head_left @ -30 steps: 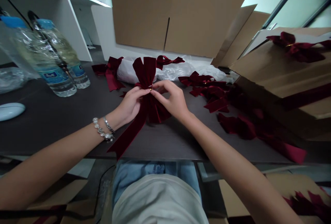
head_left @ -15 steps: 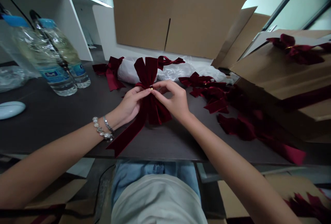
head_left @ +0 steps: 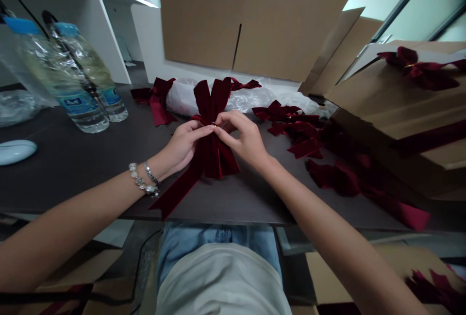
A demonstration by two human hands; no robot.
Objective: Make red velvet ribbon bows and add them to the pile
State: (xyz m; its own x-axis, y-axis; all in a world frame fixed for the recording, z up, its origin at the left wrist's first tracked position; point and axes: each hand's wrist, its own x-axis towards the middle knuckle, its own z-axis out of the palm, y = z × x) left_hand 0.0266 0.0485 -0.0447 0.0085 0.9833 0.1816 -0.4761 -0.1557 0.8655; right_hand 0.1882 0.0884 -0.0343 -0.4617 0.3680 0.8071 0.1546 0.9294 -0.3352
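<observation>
A dark red velvet bow (head_left: 210,106) stands upright over the dark table (head_left: 73,169), its tails hanging toward the near edge. My left hand (head_left: 184,146) and my right hand (head_left: 244,139) meet at the bow's middle. Both pinch the knot, where a small gold tie shows between the fingertips. My left wrist carries beaded bracelets (head_left: 143,180).
Several more red bows (head_left: 298,130) lie to the right, and another red bow (head_left: 156,101) beside crumpled clear plastic (head_left: 255,97). Two water bottles (head_left: 83,87) stand at left, with a white mouse (head_left: 16,151) near them. Cardboard boxes (head_left: 393,96) rise behind and to the right.
The bow's upper loops have spread and tilted slightly right. Both hands stay pinched at the knot with small finger movements.
</observation>
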